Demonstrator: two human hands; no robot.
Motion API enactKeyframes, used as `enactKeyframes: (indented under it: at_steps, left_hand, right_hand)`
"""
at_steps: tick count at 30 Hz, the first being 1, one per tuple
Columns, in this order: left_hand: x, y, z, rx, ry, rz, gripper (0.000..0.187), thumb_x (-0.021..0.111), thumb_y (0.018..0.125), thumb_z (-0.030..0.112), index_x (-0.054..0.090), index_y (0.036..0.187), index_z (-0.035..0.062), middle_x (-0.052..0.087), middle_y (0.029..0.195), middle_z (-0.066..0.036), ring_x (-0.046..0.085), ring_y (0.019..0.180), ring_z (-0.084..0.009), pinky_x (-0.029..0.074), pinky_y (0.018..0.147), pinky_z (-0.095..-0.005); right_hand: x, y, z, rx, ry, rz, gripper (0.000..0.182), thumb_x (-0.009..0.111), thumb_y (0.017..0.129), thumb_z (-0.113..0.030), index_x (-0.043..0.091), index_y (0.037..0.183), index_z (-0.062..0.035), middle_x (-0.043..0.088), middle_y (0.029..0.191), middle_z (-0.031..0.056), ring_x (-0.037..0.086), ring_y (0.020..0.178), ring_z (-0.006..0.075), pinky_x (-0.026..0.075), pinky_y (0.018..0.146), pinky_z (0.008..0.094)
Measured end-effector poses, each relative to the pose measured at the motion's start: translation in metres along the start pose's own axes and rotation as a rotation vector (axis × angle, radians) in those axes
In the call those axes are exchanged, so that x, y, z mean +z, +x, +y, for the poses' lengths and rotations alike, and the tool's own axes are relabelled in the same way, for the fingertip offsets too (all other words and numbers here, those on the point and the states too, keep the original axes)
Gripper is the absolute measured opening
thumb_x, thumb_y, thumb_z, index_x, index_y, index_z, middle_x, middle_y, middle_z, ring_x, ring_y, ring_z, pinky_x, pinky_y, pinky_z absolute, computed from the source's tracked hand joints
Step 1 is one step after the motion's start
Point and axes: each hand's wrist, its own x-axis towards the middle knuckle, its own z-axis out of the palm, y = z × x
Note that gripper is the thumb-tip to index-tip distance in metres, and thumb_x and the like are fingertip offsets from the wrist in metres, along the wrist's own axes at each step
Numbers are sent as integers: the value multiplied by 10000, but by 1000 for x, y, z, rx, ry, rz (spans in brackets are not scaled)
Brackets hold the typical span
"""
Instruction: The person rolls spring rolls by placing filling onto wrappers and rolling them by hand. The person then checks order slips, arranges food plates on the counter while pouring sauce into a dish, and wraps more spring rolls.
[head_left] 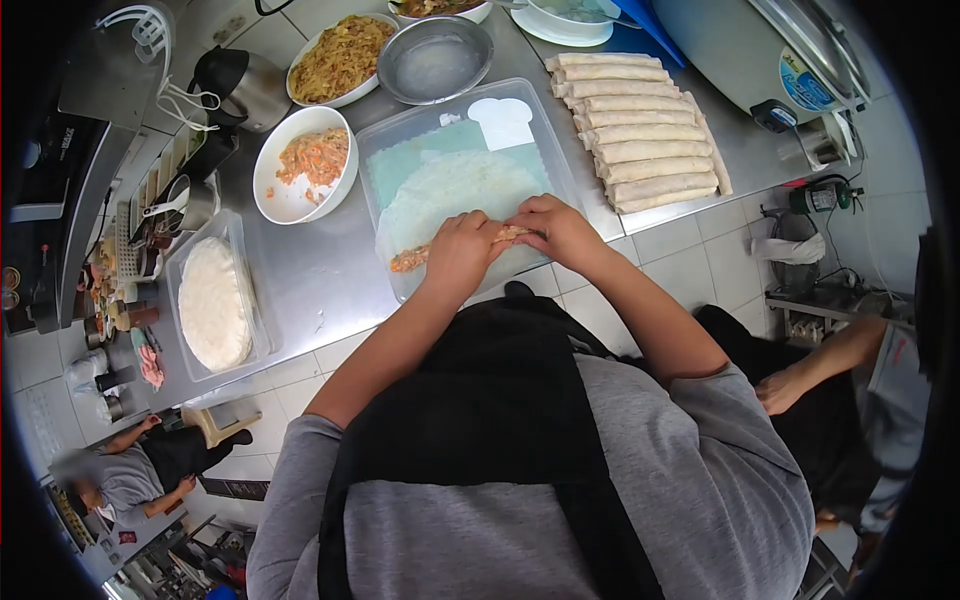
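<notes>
A round white spring roll wrapper [465, 188] lies on a translucent plastic tray or lid [553, 122] with a pale green surface. A line of orange-pink minced filling [408, 260] runs along the wrapper's near edge. My left hand [463, 250] is closed over the middle of this line, fingers bent down onto it. Close beside it, my right hand [553, 232] pinches the right end of the filling between thumb and fingers. Both hands hide part of the filling and wrapper edge.
Behind left stands a white bowl [268, 160] of similar filling. A plastic container [262, 330] holds stacked wrappers [213, 305]. Rolled spring rolls [645, 135] lie at right. A metal bowl [435, 60] and noodle dish [345, 58] stand behind. Other people are at left and right.
</notes>
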Motion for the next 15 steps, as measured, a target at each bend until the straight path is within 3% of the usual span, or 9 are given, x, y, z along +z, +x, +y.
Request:
enactKeyframes:
  at_steps: [8,13,15]
  left_hand:
    - [-39,-49,-39,-122,44,37,277,791,763,245,740,992,96,659,893,-63,635,855,-289,507,765,-394]
    - [-57,-77,-63,-161,-3,91,288,819,731,144,742,1000,74,667,905,-75,641,855,-272,519,781,-370]
    - [-54,-87,-74,-190,-47,82,333,821,727,188,735,1032,84,660,929,-72,634,868,-269,513,767,-374]
  right_hand:
    - [2,-1,3,-33,-22,33,293,772,786,-166,725,1054,-59,649,1003,87,614,953,283,522,832,372]
    - [2,-2,8,-26,-23,17,328,780,778,-192,724,1073,-60,649,1016,90,616,951,293,525,833,366]
    - [2,-3,8,-24,-1,14,429,783,773,-239,692,1156,-69,649,1011,102,617,950,301,526,831,371]
